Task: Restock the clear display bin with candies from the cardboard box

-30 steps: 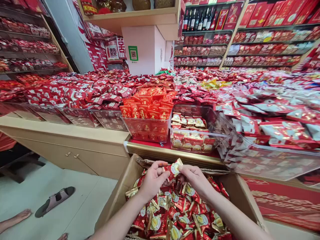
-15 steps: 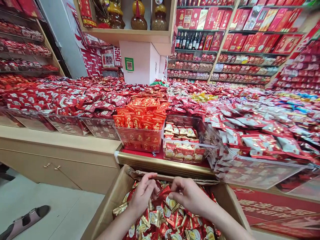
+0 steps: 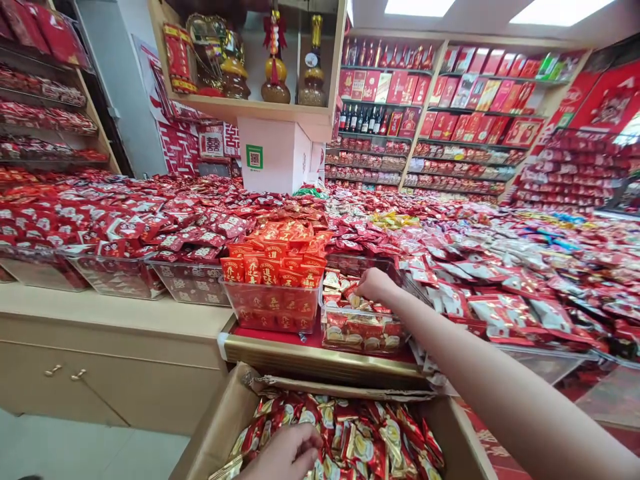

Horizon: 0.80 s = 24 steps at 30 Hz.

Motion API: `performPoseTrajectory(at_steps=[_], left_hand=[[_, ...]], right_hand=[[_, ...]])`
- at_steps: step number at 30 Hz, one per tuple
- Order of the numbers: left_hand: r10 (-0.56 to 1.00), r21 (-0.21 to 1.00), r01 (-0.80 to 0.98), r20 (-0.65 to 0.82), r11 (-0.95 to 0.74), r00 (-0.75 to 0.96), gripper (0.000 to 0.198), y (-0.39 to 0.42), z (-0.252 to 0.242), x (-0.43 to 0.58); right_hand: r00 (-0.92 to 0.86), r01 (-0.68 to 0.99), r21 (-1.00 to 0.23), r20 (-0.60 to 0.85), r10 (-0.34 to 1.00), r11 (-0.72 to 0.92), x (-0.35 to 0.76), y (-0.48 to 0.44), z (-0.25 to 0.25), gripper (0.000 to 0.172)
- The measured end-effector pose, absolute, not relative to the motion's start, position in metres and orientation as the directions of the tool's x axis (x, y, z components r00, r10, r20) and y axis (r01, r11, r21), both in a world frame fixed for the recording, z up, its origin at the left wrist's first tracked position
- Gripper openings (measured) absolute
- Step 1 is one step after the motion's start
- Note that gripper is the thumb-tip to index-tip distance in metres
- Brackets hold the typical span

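Note:
My right hand reaches forward into a clear plastic bin on the counter, fingers curled down among small red-and-gold sweet packets; what it grips is hidden. My left hand rests low in a cardboard box full of the same red-and-gold packets, fingers bent over them. Whether the left hand holds a packet I cannot make out.
A bin of orange-red packets stands left of the clear bin. Heaps of red packets cover the whole counter. A wooden cabinet runs along the left. Shelves of red boxes and bottles line the back wall.
My right hand left the box and stretched forward into the clear bin. The left hand sank lower into the box. The camera tilted upward, showing more of the shelves.

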<state>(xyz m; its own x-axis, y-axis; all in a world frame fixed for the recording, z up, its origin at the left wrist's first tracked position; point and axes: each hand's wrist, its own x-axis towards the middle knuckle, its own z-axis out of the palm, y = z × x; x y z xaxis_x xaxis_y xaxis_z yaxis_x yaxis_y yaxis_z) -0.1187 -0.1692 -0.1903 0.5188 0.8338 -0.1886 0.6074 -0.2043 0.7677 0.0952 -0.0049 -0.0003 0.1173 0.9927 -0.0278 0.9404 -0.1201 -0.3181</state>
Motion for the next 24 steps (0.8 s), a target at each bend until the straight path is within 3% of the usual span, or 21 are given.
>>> performPoseTrajectory(at_steps=[5,15,17,20,22,24], left_hand=[[0.848,0.749,0.626,-0.175,-0.216,0.501,0.016,-0.166,-0.197,-0.122],[0.848,0.659,0.694,-0.158,-0.291,0.505,0.019,-0.166,-0.188,-0.122],[0.869,0.563,0.756,-0.128,-0.333,0.478,0.019,-0.166,-0.188,-0.124],[0.882,0.404,0.847,-0.169,-0.345,0.440,0.016,-0.167,-0.191,-0.129],[0.875,0.375,0.866,-0.222,-0.331,0.431,0.019,-0.170,-0.192,-0.131],[0.859,0.372,0.868,-0.263,-0.330,0.439,0.021,-0.172,-0.192,-0.132]], right_hand=[[0.067,0.957,-0.277,-0.088,0.994,-0.089,0.090,-0.006,-0.015,0.008],[0.004,0.969,-0.247,-0.046,0.999,-0.016,0.090,-0.010,-0.019,0.003],[0.019,0.958,-0.286,0.068,0.998,0.001,0.094,-0.010,-0.015,0.008],[-0.017,0.917,-0.358,0.408,0.913,0.177,0.091,-0.027,0.002,0.013],[-0.142,0.871,-0.316,0.570,0.809,0.376,0.081,-0.055,0.009,0.015],[-0.359,0.800,-0.221,0.570,0.739,0.558,0.066,-0.094,-0.002,0.016]])
